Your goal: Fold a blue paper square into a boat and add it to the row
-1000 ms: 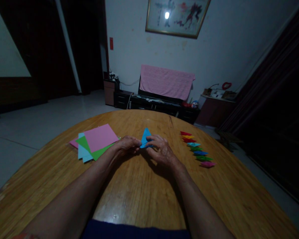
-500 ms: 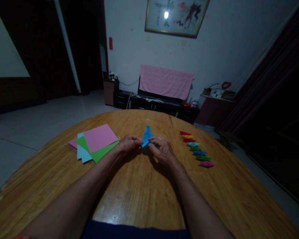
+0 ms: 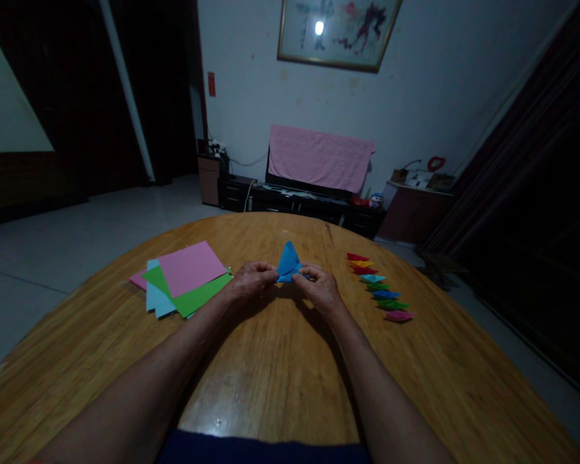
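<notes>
A partly folded piece of blue paper is held just over the wooden table, its pointed flap standing up and a narrow folded band along its lower edge. My left hand pinches the left end of that band between thumb and fingers. At the right end, my right hand grips the paper, its thumb pressed on the front of the fold. Fingers cover both ends of the blue paper, so those parts are hidden.
Left of my hands lies a loose stack of square paper sheets, with a pink sheet over a green sheet and light blue ones. To the right, several small folded paper shapes form a row, a pink folded shape nearest me.
The fingers of my right hand have moved from the flap's front to the right end of the band. The lower band now shows more fully. The view has shifted slightly.
</notes>
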